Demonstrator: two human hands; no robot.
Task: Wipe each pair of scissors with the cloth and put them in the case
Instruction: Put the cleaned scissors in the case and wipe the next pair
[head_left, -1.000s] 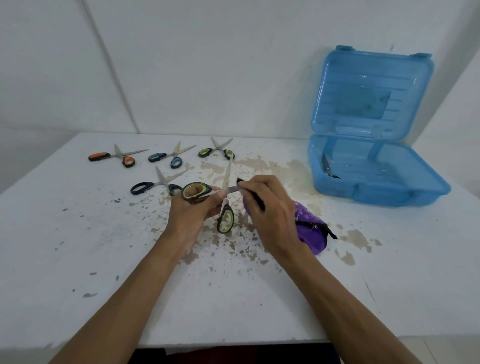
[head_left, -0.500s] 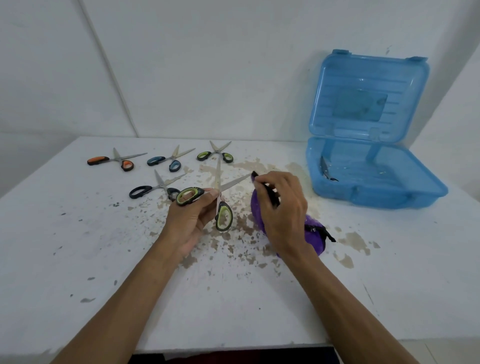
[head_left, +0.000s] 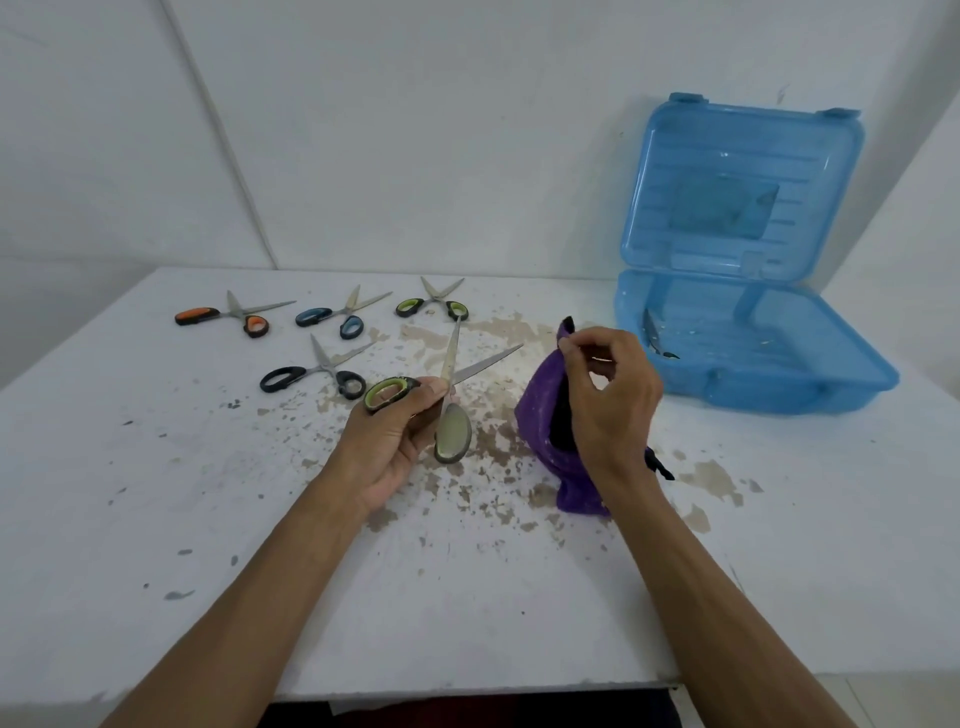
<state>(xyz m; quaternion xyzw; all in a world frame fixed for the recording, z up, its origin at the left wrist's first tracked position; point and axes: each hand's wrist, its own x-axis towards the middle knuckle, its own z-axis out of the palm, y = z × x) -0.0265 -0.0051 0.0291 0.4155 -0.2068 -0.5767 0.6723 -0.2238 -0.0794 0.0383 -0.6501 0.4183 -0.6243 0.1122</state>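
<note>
1. The left hand (head_left: 384, 447) grips the green-handled scissors (head_left: 450, 358) near the pivot, with thumb and fingers curled round the shanks. They are held above the table (head_left: 156, 467), left of centre.
2. The scissors have bare, dull metal blades and oval black handle loops lined in lime green. The blades are spread in a V. One points away toward the far edge of the table, the other to the right and slightly away, toward the cloth. One loop sticks out to the left of the hand and the other hangs below it.
3. The right hand (head_left: 608, 400) pinches the top corner of the purple cloth (head_left: 537, 415) between thumb and forefinger. The cloth is soft and speckled (it has a dark inner face) and drapes down like a tent onto the table. It does not touch the blades.
4. The case (head_left: 753, 338) is ribbed, translucent blue plastic and stands at the right rear with its lid upright. A bladed item (head_left: 653, 335) lies at its left end.
5. Four pairs lie flat at the left rear, all with blades parted: orange scissors (head_left: 223, 317), blue scissors (head_left: 337, 317), green scissors (head_left: 434, 304) and black scissors (head_left: 311, 374).
6. The tabletop is white, with chipped paint and brown patches.
</note>
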